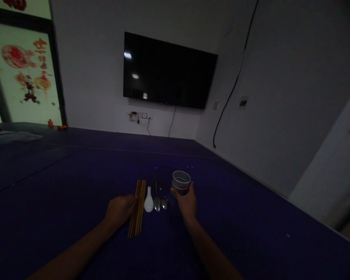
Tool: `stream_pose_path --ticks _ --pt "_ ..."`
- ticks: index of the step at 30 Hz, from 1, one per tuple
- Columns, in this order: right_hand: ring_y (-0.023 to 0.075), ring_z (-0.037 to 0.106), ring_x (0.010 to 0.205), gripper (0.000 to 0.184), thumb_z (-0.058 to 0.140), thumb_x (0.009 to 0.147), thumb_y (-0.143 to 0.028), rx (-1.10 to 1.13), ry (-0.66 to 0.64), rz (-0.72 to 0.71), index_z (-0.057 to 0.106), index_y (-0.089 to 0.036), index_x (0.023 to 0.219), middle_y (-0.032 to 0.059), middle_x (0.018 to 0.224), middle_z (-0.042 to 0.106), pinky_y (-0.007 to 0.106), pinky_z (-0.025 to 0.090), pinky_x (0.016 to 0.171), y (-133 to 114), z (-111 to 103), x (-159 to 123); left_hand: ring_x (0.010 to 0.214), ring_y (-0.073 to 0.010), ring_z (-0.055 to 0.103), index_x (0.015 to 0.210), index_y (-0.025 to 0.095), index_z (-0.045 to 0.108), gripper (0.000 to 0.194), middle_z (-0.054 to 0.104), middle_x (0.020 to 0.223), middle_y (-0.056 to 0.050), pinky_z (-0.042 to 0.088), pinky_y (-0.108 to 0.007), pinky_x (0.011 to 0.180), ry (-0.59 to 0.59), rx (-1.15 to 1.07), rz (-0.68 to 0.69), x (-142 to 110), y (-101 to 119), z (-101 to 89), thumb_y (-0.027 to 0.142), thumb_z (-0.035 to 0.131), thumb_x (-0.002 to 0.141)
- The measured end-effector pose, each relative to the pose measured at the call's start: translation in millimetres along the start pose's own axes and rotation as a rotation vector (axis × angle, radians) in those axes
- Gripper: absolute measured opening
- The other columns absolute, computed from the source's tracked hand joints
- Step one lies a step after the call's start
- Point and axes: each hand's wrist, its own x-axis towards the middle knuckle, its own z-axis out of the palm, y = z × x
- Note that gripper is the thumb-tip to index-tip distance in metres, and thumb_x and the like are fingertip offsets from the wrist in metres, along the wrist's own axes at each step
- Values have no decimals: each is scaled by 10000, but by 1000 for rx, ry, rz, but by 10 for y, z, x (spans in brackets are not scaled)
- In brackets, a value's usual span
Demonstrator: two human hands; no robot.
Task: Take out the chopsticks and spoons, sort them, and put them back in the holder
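Note:
A bundle of wooden chopsticks [140, 210] lies side by side on the dark blue tabletop. My left hand [121, 208] is closed at their left side, its fingertips on the chopsticks; how many it grips is hidden. Around a grey round cup [181, 180], open at the top, my right hand [186, 200] has its thumb on the left and its fingers on the right. Between my hands lie a white soup spoon [148, 202] and two metal spoons, a larger one [157, 204] and a smaller one [164, 203], bowls towards me.
The blue table [75, 171] reaches to the wall, with seams across it. A clear plastic sheet [14, 137] and small orange items [50, 123] are at the far left. A television [169, 72] hangs on the wall; a black cable [234, 85] dangles at the right.

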Motion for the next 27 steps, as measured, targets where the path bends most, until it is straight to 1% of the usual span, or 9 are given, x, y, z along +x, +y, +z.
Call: stream_pose_path --ticks 2,4,6,8,10,13,16,20,27 --pt "380 454 1216 1052 657 671 -610 33 195 39 236 -16 1431 300 1340 441 445 399 900 -112 -83 -26 515 -163 572 617 203 597 487 603 538 -31 232 -227 464 -32 19 -30 10 -1 -12 401 274 923" --pt "368 413 1247 1016 660 682 -600 98 368 -70 226 -90 1446 257 1413 362 480 368 939 -251 -195 -67 529 -166 580 625 200 599 488 608 549 -34 239 -232 473 -50 35 -50 18 -11 -22 410 274 922" --pt "336 436 1223 855 643 736 -537 162 482 -230 298 -146 1414 209 1376 416 496 357 951 -383 -301 -127 537 -169 585 628 197 596 489 612 556 -37 241 -236 479 -55 50 -60 24 -26 -29 413 272 923" --pt "289 492 1152 530 584 819 -396 215 508 -410 464 -168 1281 158 1236 536 463 388 928 -483 -362 -209 532 -168 585 628 196 589 488 613 557 -38 237 -240 477 -63 64 -56 30 -40 -33 417 268 922" --pt "214 576 975 235 431 882 -194 268 402 -607 596 -196 1049 83 993 634 387 430 855 -547 -356 -308 530 -167 585 633 197 585 486 620 565 -39 234 -242 472 -67 80 -27 36 -51 -35 413 261 924" --pt "136 550 638 327 339 852 -37 335 159 -905 598 -188 721 18 650 596 263 411 616 -592 -245 -468 525 -164 581 647 200 584 475 629 576 -39 248 -240 469 -50 95 38 36 -67 -32 401 255 924" --pt "136 450 516 329 352 809 -32 253 53 -1086 515 -190 572 13 529 511 266 319 503 -607 -94 -602 512 -152 567 661 205 593 452 621 564 -36 285 -231 476 -13 89 87 22 -91 -21 398 276 919" --pt "131 410 474 275 375 751 -46 136 -37 -1107 492 -193 550 9 495 460 273 264 474 -594 20 -701 515 -141 562 681 209 613 464 634 580 -40 326 -226 495 15 93 128 7 -132 2 387 263 930" --pt "123 442 482 250 409 743 -60 62 -108 -1042 482 -191 543 10 504 492 264 271 482 -497 7 -681 535 -165 590 682 198 627 538 644 578 -61 355 -245 510 -29 117 92 -4 -81 -17 435 221 943"
